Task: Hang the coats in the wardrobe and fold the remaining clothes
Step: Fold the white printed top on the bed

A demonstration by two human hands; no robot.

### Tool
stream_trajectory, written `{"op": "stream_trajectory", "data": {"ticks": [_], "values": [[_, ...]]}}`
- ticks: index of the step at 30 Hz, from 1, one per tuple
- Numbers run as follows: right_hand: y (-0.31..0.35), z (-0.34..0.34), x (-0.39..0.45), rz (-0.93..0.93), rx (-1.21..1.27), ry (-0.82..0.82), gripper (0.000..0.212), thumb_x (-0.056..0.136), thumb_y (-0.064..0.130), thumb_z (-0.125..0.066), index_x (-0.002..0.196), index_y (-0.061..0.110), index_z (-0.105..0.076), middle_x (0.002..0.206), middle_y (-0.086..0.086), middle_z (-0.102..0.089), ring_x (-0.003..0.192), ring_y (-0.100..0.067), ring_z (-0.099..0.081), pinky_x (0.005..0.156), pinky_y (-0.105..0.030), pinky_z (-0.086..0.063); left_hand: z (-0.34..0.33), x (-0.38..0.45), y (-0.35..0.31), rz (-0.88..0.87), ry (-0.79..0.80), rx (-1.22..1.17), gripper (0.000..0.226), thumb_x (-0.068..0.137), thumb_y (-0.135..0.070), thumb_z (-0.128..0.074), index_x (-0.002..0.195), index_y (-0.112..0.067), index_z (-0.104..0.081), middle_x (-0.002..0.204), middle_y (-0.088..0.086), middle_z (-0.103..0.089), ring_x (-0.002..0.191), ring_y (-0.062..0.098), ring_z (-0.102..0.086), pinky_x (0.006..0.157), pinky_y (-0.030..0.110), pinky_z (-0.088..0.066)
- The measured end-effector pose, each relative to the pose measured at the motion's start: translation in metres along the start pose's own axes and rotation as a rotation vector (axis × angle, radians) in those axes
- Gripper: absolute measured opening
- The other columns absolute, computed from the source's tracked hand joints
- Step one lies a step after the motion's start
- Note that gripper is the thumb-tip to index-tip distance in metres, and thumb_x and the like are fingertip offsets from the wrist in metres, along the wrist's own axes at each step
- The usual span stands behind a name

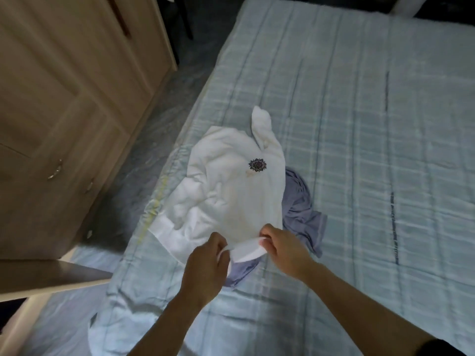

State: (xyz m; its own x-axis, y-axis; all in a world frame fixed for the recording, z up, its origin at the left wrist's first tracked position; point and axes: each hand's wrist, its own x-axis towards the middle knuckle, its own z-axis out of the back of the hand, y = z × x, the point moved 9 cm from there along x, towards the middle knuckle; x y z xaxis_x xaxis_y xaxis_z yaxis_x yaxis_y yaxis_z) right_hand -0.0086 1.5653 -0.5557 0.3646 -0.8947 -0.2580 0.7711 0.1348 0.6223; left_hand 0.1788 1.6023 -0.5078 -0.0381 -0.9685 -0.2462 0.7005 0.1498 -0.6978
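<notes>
A white sweatshirt (231, 191) with a small dark flower emblem lies spread on the bed (359, 124), one sleeve pointing toward the far side. My left hand (205, 265) and my right hand (282, 247) each pinch its near hem band, close together. A grey-blue garment (300, 209) lies crumpled under and to the right of the sweatshirt.
The bed's light blue checked quilt reaches far to the right. A wooden wardrobe (64, 111) with metal handles stands on the left across a strip of dark floor (159, 124). A wooden ledge (46, 276) juts in at the lower left.
</notes>
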Motion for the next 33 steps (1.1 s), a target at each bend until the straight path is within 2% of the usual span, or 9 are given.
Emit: {"op": "stream_trajectory", "data": {"ticks": [6, 8, 11, 14, 18, 22, 27, 31, 33], "values": [[0.058, 0.133, -0.019, 0.128, 0.080, -0.149, 0.009, 0.101, 0.021, -0.053, 0.100, 0.014, -0.056, 0.079, 0.004, -0.059, 0.070, -0.018, -0.054, 0.064, -0.034, -0.043, 0.081, -0.008, -0.121, -0.227, -0.077, -0.047, 0.012, 0.097, -0.015, -0.059, 0.088, -0.019, -0.052, 0.064, -0.005, -0.055, 0.056, 0.010, -0.051, 0.052, 0.026, -0.037], [0.071, 0.179, -0.038, 0.183, 0.139, -0.247, 0.005, 0.099, 0.018, -0.057, 0.096, 0.015, -0.059, 0.076, 0.005, -0.062, 0.067, -0.010, -0.054, 0.062, -0.023, -0.043, 0.100, -0.014, -0.157, -0.272, -0.107, -0.055, 0.015, 0.096, -0.012, -0.060, 0.086, -0.019, -0.052, 0.064, -0.002, -0.055, 0.057, 0.013, -0.050, 0.053, 0.023, -0.035], [0.083, 0.237, -0.073, 0.234, 0.212, -0.383, 0.010, 0.094, 0.017, -0.062, 0.088, 0.024, -0.060, 0.069, 0.018, -0.060, 0.065, 0.002, -0.055, 0.060, -0.008, -0.036, 0.120, -0.028, -0.206, -0.329, -0.152, -0.070, 0.015, 0.094, -0.010, -0.062, 0.085, -0.019, -0.055, 0.066, -0.002, -0.058, 0.059, 0.015, -0.051, 0.054, 0.020, -0.036], [0.090, 0.278, -0.105, 0.262, 0.260, -0.478, 0.011, 0.092, 0.020, -0.063, 0.085, 0.027, -0.060, 0.072, 0.019, -0.062, 0.064, 0.000, -0.055, 0.059, -0.008, -0.036, 0.130, -0.048, -0.255, -0.412, -0.189, -0.043, 0.015, 0.095, -0.011, -0.062, 0.085, -0.021, -0.055, 0.065, -0.003, -0.057, 0.059, 0.014, -0.050, 0.053, 0.019, -0.035], [0.098, 0.332, -0.149, 0.306, 0.247, -0.585, 0.010, 0.091, 0.023, -0.063, 0.083, 0.028, -0.060, 0.064, 0.007, -0.056, 0.061, -0.003, -0.051, 0.059, -0.010, -0.036, 0.139, -0.067, -0.313, -0.492, -0.248, -0.025, 0.014, 0.093, -0.013, -0.064, 0.085, -0.023, -0.058, 0.069, -0.007, -0.062, 0.064, 0.008, -0.055, 0.057, 0.014, -0.037], [0.107, 0.382, -0.197, 0.333, 0.199, -0.703, 0.014, 0.092, 0.018, -0.066, 0.082, 0.027, -0.061, 0.062, 0.008, -0.055, 0.059, -0.005, -0.050, 0.059, -0.013, -0.037, 0.138, -0.078, -0.359, -0.556, -0.212, -0.150, 0.009, 0.088, -0.021, -0.065, 0.081, -0.023, -0.059, 0.067, -0.010, -0.063, 0.058, 0.003, -0.051, 0.056, 0.019, -0.039], [0.111, 0.413, -0.236, 0.352, 0.148, -0.774, 0.008, 0.092, 0.022, -0.064, 0.084, 0.022, -0.063, 0.063, 0.013, -0.054, 0.061, -0.007, -0.053, 0.060, -0.012, -0.036, 0.138, -0.080, -0.394, -0.629, -0.162, -0.240, 0.003, 0.083, -0.028, -0.062, 0.081, -0.026, -0.061, 0.064, -0.006, -0.065, 0.053, 0.003, -0.050, 0.050, 0.018, -0.040], [0.099, 0.394, -0.227, 0.301, 0.104, -0.707, 0.009, 0.093, 0.024, -0.064, 0.085, 0.024, -0.062, 0.064, 0.015, -0.054, 0.061, -0.004, -0.052, 0.059, -0.012, -0.036, 0.131, -0.073, -0.388, -0.646, -0.177, -0.162, 0.007, 0.083, -0.025, -0.066, 0.078, -0.024, -0.061, 0.064, -0.008, -0.065, 0.054, 0.002, -0.051, 0.053, 0.015, -0.040], [0.088, 0.372, -0.212, 0.253, 0.102, -0.639, 0.009, 0.095, 0.025, -0.063, 0.086, 0.021, -0.062, 0.068, 0.011, -0.059, 0.063, -0.007, -0.054, 0.060, -0.019, -0.043, 0.122, -0.065, -0.372, -0.625, -0.172, -0.090, 0.013, 0.086, -0.018, -0.070, 0.078, -0.024, -0.061, 0.064, -0.006, -0.064, 0.057, 0.004, -0.054, 0.054, 0.012, -0.039]]}}
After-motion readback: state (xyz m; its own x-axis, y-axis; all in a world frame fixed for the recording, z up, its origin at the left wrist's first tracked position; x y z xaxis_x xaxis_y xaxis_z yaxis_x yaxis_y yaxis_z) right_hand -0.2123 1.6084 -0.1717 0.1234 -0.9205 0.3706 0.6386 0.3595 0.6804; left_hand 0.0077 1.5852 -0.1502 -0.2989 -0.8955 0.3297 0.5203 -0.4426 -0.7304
